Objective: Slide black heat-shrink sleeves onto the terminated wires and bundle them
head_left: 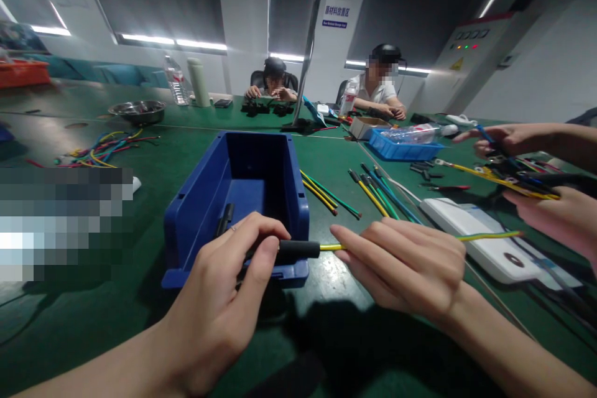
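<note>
A green work table (140,211) fills the view, seen from above the wearer's two bare hands. Far left on the table lies a loose bundle of coloured wires (100,150), and beyond it a shallow round steel bowl (138,111). Near the middle stands an open blue plastic bin (200,211) with a short black tube (225,219) lying inside it. At the bin's near edge, the left hand (224,298) is closed around a black rubber sleeve (298,250), thumb and fingers pinching it. A thin yellow wire (332,247) comes out of the sleeve's right end and runs into the right hand (405,264), which pinches it between thumb and fingertips; the wire continues past that hand to the right. The two hands are near each other, with only a short stretch of wire between them. Behind the right hand lie several loose yellow, green and blue wires (373,193) and a flat white plastic device (485,233). Farther back sits a shallow blue tray (401,150). At the far right, another person's hands (508,140) hold a cluster of wires. Two more people sit at the far end of the table.
</note>
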Motion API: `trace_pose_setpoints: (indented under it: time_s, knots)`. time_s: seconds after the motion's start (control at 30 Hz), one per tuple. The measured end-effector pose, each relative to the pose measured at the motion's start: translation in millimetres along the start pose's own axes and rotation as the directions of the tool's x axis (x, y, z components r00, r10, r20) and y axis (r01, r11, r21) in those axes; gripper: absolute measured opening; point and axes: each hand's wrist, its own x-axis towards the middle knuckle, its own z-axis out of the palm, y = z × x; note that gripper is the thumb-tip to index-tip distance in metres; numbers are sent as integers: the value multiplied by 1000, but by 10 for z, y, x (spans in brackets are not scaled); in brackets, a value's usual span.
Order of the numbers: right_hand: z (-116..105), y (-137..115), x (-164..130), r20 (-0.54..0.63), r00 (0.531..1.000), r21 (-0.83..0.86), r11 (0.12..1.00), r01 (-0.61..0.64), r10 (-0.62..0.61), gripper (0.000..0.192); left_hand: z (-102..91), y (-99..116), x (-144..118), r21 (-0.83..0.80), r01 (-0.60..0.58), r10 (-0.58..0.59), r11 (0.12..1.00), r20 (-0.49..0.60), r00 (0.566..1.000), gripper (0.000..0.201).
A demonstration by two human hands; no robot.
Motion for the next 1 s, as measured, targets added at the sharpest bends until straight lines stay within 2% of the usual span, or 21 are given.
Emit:
trace_pose_setpoints:
  time_s: [0.2, 0.43, 0.6, 0.7, 0.83, 0.93, 1.0]
  knots:
    - [17, 18, -5, -17, 1000, -6, 1000, -1, 1, 17, -32, 1, 46, -7, 21, -20, 1000, 112, 993, 40]
    - [12, 23, -7, 28, 999, 26, 1000, -16, 15, 19, -12, -25, 35, -32, 11, -7, 999, 131, 991, 37]
    - [21, -14, -21, 72, 997, 53, 998, 29, -33, 29, 5, -60, 34, 58, -58, 47, 997, 177, 983, 36]
    - [50, -39, -46, 81, 996, 74, 996, 41, -47, 26, 10, -84, 9, 134, -132, 101, 982, 218, 971, 35]
    - [29, -20, -44, 80, 996, 61, 997, 43, -48, 24, 12, -77, -8, 133, -114, 83, 985, 220, 972, 35]
    - [-30, 53, -22, 70, 997, 14, 1000, -17, 16, 22, 7, -56, 7, 107, -72, 52, 992, 172, 984, 33]
    - [-43, 139, -23, 14, 990, -42, 989, -140, 140, 17, 4, -51, 16, 116, -60, 41, 991, 161, 986, 27]
